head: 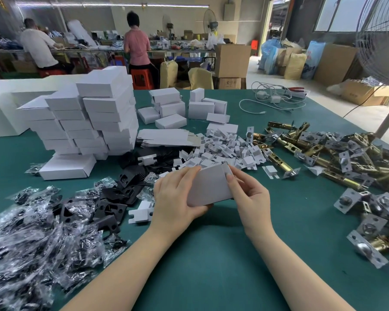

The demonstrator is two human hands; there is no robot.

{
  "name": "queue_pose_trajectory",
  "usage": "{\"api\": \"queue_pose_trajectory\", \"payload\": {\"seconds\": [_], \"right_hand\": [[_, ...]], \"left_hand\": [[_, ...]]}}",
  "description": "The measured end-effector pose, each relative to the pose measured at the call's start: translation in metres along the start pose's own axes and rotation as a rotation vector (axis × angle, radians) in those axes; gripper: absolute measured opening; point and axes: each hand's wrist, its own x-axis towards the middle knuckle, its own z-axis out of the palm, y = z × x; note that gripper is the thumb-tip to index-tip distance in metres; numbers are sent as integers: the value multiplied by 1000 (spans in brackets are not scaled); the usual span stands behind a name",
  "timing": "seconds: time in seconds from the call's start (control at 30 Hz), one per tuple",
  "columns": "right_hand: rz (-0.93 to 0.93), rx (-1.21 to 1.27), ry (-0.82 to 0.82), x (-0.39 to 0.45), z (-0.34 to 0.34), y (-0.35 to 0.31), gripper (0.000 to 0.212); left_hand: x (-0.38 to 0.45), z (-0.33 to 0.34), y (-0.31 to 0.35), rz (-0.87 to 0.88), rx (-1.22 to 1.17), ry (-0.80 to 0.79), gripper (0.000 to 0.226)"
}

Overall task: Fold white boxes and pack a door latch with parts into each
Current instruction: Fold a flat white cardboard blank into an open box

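Observation:
I hold a small white box [208, 187] above the green table [211, 254] in the centre of the view. My left hand [176, 198] grips its left side, fingers curled over the top edge and thumb under it. My right hand [248, 194] pinches the flap at the box's right end. Brass door latches [337, 158] lie in a heap at the right. Small white card inserts [225, 149] are piled just beyond the box. Black plates [112, 203] and clear bags of parts [32, 239] lie at the left.
A tall stack of folded white boxes [94, 117] stands at the back left, with loose ones [171, 108] behind the centre. Flat unfolded blanks [166, 138] lie beside the stack. White cables [276, 97] lie at the far right. A fan [382, 41] stands by the table's right edge. Two people work at a bench behind.

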Motion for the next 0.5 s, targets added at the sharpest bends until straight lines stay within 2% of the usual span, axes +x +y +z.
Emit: {"api": "queue_pose_trajectory", "payload": {"seconds": [0.17, 0.4, 0.5], "right_hand": [[-43, -102, -63, -1, 1, 3, 24], [-125, -467, -321, -5, 3, 5, 58], [-103, -479, -330, -3, 2, 6, 56]], "left_hand": [[-1, 0, 0, -25, -13, -8, 91], [2, -5, -1, -71, -75, 7, 86], [1, -4, -2, -73, -56, -4, 87]]}}
